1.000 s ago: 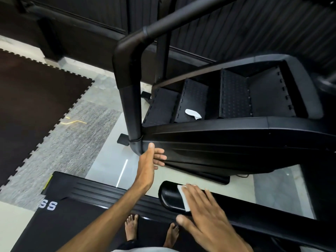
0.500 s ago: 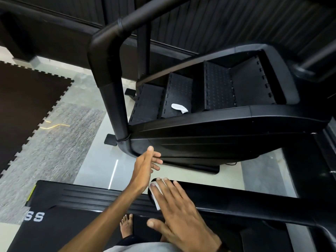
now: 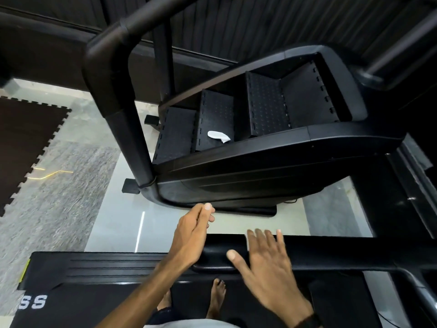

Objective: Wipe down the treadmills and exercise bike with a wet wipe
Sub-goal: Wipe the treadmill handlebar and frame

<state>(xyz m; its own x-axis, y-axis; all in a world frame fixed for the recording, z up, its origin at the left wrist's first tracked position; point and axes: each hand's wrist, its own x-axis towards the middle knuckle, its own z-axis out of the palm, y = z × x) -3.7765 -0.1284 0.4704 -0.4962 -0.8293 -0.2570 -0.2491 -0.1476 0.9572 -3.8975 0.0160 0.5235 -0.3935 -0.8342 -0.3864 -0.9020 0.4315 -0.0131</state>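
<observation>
The right hand (image 3: 267,266) presses flat, fingers spread, on the black padded treadmill handrail (image 3: 343,250), which runs left-right; the left hand (image 3: 192,229) hangs relaxed, holding nothing.

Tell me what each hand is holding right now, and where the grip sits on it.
The left hand holds nothing visible. The right hand lies flat with straight fingers on the black handrail; no wipe shows under it, so whether it presses one cannot be told.
</observation>
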